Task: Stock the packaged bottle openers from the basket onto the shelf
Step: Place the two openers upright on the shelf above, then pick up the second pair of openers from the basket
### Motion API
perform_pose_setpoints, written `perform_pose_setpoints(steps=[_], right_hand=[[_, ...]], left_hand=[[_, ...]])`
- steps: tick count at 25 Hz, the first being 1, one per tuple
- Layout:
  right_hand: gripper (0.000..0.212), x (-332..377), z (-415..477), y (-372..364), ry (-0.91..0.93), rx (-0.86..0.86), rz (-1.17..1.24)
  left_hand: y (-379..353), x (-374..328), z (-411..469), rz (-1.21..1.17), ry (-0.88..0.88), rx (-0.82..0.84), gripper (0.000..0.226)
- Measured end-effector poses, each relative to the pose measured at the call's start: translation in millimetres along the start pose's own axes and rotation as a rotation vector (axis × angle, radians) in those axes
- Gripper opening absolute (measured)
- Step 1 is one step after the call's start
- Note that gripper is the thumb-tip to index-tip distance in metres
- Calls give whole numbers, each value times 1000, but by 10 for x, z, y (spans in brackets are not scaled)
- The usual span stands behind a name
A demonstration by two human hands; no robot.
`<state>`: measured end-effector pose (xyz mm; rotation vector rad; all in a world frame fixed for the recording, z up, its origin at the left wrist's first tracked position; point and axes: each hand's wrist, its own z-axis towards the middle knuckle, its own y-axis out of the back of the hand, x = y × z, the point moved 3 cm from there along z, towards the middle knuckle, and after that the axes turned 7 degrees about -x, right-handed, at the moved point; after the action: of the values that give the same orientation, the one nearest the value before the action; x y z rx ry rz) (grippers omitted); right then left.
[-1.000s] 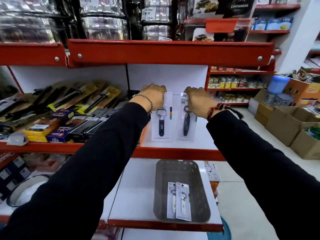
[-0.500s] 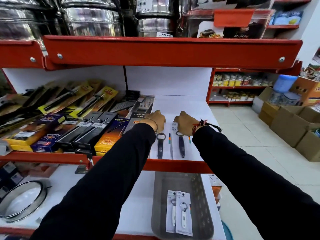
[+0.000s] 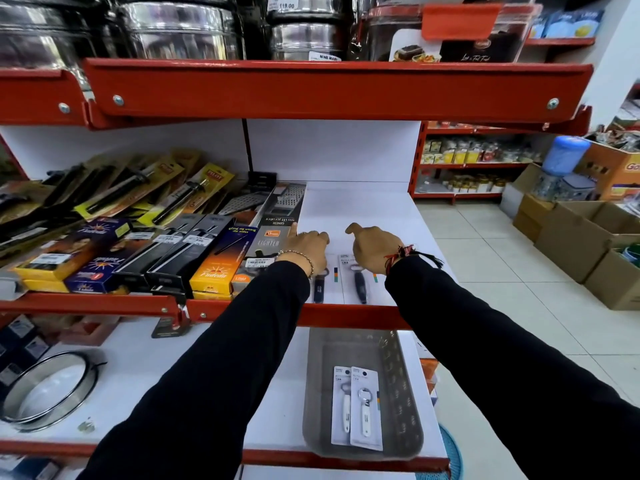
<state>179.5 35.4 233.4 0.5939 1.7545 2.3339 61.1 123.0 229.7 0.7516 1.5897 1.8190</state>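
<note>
Two packaged bottle openers with dark handles lie flat side by side on the white middle shelf [image 3: 363,209], close to its red front lip: the left pack [image 3: 319,289] and the right pack [image 3: 360,285]. My left hand [image 3: 306,249] rests palm down over the top of the left pack, thumb stuck out to the side. My right hand [image 3: 372,249] does the same over the top of the right pack. Neither thumb pinches a card. Below, on the lower shelf, the grey basket [image 3: 408,393] holds two packaged openers with white handles [image 3: 356,408].
Boxed lighters and graters [image 3: 221,258] crowd the shelf just left of my left hand. Steel pots stand on the upper shelf [image 3: 311,88]. A round steel ring [image 3: 48,389] lies on the lower shelf at left. Cardboard boxes [image 3: 581,244] line the tiled aisle to the right.
Both packs went from upright against the back panel to flat on the shelf near the front. My hands have since loosened on their tops and the thumbs have spread out.
</note>
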Motion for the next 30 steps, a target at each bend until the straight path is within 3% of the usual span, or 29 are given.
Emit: perform_pose_setpoints(steps=[7, 9, 13, 17, 21, 25, 30], right_hand=[[35, 154, -724, 528, 52, -209, 89], [29, 178, -996, 644, 70, -224, 117], [29, 138, -1585, 491, 55, 19, 128], [28, 51, -1853, -157, 30, 282, 60], [30, -177, -1827, -906, -63, 433, 79], [38, -440, -1700, -1538, -136, 481, 63], [54, -700, -1437, -2198, -39, 401, -160]], left_hand=[[494, -149, -667, -228, -119, -244, 38], [601, -195, -892, -304, -136, -242, 33], [481, -319, -1366, -367, -124, -37, 28], [-22, -479, -1608, -403, -107, 195, 29], [-753, -625, -1542, -354, -100, 386, 34], [-1460, -674, -1326, -305, -53, 499, 36], [-2227, -674, -940, -243, 2, 503, 46]])
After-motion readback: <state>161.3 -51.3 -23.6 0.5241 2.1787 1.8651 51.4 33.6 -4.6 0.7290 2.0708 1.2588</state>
